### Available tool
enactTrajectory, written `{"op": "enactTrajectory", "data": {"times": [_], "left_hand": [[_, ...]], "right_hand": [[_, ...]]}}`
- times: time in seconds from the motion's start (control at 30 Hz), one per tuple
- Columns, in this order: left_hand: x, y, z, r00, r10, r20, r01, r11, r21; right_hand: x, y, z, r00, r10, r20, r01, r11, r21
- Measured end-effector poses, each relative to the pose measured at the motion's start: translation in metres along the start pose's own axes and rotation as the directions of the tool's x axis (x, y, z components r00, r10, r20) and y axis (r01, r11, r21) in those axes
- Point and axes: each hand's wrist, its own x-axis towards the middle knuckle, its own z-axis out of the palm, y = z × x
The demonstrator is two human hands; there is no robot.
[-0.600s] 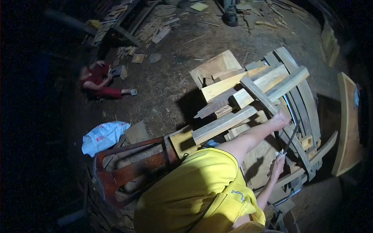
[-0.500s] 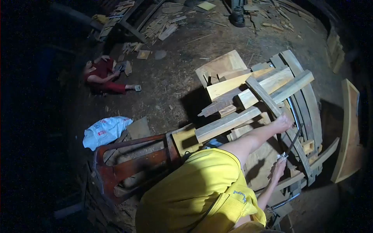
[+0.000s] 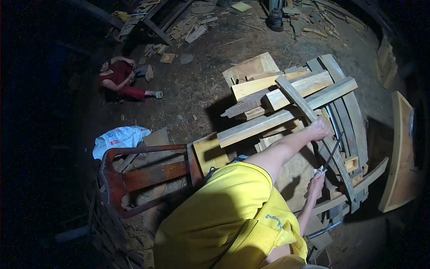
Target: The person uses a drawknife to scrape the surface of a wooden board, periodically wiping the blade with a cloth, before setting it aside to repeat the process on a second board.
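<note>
My left hand (image 3: 319, 128) is closed on a long narrow wooden board (image 3: 293, 97) that lies crosswise over the stacked timber. Lower in view, my right hand (image 3: 315, 184) grips the pale-wrapped handle of a tool with a slim dark blade (image 3: 333, 152). Its blade slants up across the narrow board, beyond my left hand. Thick squared beams (image 3: 262, 127) pass under the board's upper part. A curved wooden piece (image 3: 369, 184) lies by the board's lower end.
A reddish-brown chair frame (image 3: 154, 176) and a white plastic bag (image 3: 120, 140) are at the left. Another person (image 3: 118, 80) in red sits on the ground, upper left. A broad curved slab (image 3: 396, 154) stands at the right. Scrap wood (image 3: 197, 32) litters the floor.
The view has shifted slightly. My left hand stays on the board, while my right hand and the tool show only slight movement. The seated person has raised an arm.
</note>
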Motion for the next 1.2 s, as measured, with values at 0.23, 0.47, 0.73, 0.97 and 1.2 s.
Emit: {"op": "enactTrajectory", "data": {"times": [0.23,0.47,0.73,0.97,1.2], "left_hand": [[0.004,-0.005,-0.022,0.999,0.034,0.011,-0.035,0.998,0.052],[0.005,-0.003,-0.017,0.997,-0.047,0.057,0.048,0.999,-0.015],[0.019,-0.016,-0.042,0.995,0.1,0.024,-0.094,0.979,-0.178],[0.019,-0.013,-0.033,0.975,0.187,0.122,-0.157,0.962,-0.225],[0.01,-0.018,-0.03,0.956,0.169,0.238,-0.159,0.986,-0.057]], "right_hand": [[0.03,0.042,0.013,0.924,-0.331,-0.19,0.318,0.943,-0.096],[0.042,0.034,0.016,0.984,-0.166,-0.068,0.163,0.985,-0.056],[0.027,0.037,0.024,0.977,-0.101,-0.187,0.104,0.995,0.004],[0.016,0.044,0.016,0.955,-0.057,-0.292,0.055,0.998,-0.013],[-0.009,-0.044,-0.077,0.678,-0.306,-0.669,0.479,0.873,0.086]]}}
